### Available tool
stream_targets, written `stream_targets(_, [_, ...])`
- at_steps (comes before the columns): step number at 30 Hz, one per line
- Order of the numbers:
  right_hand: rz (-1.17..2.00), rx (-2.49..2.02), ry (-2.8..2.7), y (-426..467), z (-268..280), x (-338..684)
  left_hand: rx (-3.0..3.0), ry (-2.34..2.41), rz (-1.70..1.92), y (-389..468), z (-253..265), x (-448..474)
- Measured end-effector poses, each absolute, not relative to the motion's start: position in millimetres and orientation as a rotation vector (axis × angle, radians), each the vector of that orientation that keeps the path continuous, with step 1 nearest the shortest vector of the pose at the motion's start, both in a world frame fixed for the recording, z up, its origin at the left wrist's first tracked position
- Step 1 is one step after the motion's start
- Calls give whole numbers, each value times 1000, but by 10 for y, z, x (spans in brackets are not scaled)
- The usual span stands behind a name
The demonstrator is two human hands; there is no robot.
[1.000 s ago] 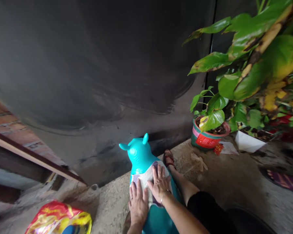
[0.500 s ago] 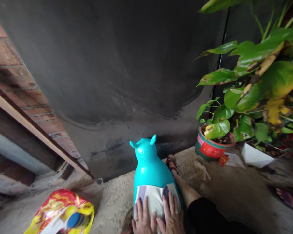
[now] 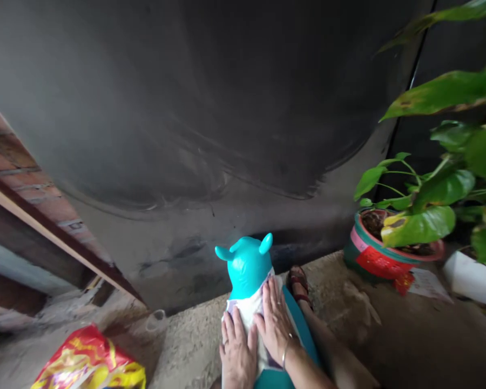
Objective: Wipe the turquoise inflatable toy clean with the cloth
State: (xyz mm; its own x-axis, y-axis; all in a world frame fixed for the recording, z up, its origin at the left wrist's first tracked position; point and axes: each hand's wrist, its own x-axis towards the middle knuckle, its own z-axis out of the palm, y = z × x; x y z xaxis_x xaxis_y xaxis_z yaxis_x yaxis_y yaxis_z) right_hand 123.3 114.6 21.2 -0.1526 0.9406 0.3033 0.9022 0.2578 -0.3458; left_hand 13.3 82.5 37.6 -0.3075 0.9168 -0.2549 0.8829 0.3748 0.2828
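A turquoise inflatable animal toy (image 3: pixel 246 273) with two ears stands in front of me, its head toward the dark panel. A white and purple cloth (image 3: pixel 245 308) lies over its neck and back. My left hand (image 3: pixel 238 346) rests flat on the cloth at the left, fingers stretched forward. Farther forward on the right side, my right hand (image 3: pixel 274 324) presses the cloth near the neck, fingers extended and a bracelet at the wrist. Parts of the cloth and the toy's back are hidden under my hands.
A large dark panel (image 3: pixel 235 119) rises ahead. Potted plants stand at the right, one in a red and green pot (image 3: pixel 383 259), one in a white planter (image 3: pixel 470 278). A red and yellow plastic bag (image 3: pixel 91 362) lies at lower left. My sandalled foot (image 3: pixel 298 283) is right of the toy.
Both hands have slid forward with the cloth from the toy's back up toward its neck, the right hand farther. The view has shifted left and closer to the panel.
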Motion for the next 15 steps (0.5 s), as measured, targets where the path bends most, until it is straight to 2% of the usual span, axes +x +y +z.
stream_targets(4, [-86, -1300, -2207, 1589, 467, 1239, 1614, 2177, 471, 1162, 306, 71])
stream_targets(8, [-77, -1085, -2406, 2025, 1081, 1143, 1482, 2021, 834, 1424, 332, 4])
stream_targets(11, [-17, -1112, -2433, 2241, 1452, 966, 1389, 1975, 906, 1546, 417, -22])
stream_targets(15, [16, -1172, -2328, 2223, 1491, 827, 1344, 1974, 907, 1573, 532, -13])
